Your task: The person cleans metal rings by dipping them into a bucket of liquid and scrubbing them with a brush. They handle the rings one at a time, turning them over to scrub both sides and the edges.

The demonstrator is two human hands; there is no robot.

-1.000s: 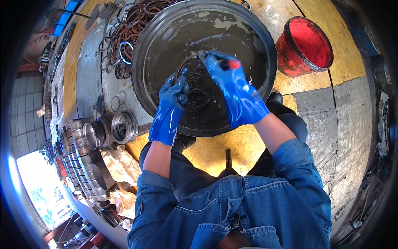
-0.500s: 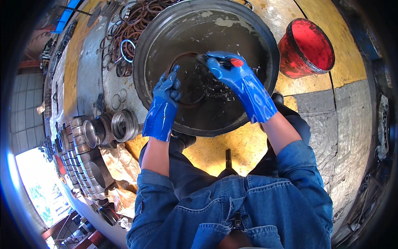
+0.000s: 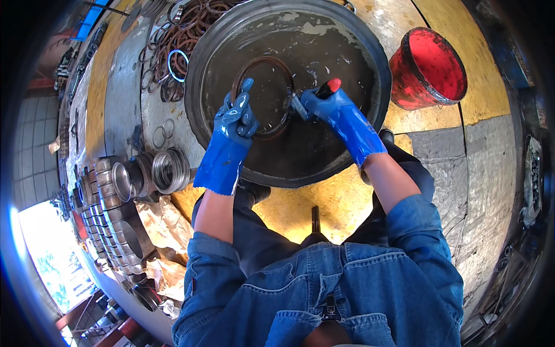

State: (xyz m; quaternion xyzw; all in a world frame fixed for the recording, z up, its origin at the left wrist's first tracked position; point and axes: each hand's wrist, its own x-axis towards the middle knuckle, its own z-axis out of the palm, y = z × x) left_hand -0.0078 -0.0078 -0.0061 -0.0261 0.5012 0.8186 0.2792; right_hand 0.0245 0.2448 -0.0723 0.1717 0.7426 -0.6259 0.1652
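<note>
My left hand [image 3: 236,118], in a wet blue rubber glove, is closed on the left side of a thin brown ring [image 3: 278,61]. The ring is held over a wide round black tub [image 3: 199,110] of dark liquid. In a matching glove, my right hand [image 3: 329,107] grips a brush with a black, red-ended handle [image 3: 330,87]. Its greyish head [image 3: 299,107] meets the ring's right side, though the bristles are blurred.
A red bucket [image 3: 436,66] stands right of the tub. Rusty brown rings [image 3: 199,26] lie heaped at the far left, near a pale blue ring [image 3: 178,65]. Silvery rings [image 3: 169,172] and stacked metal cylinders [image 3: 118,202] sit at the left, beside brown paper [image 3: 165,222].
My right hand has moved down, bringing the brush from the ring's top to its right side. The red handle end now points up. My left hand keeps its hold with little movement.
</note>
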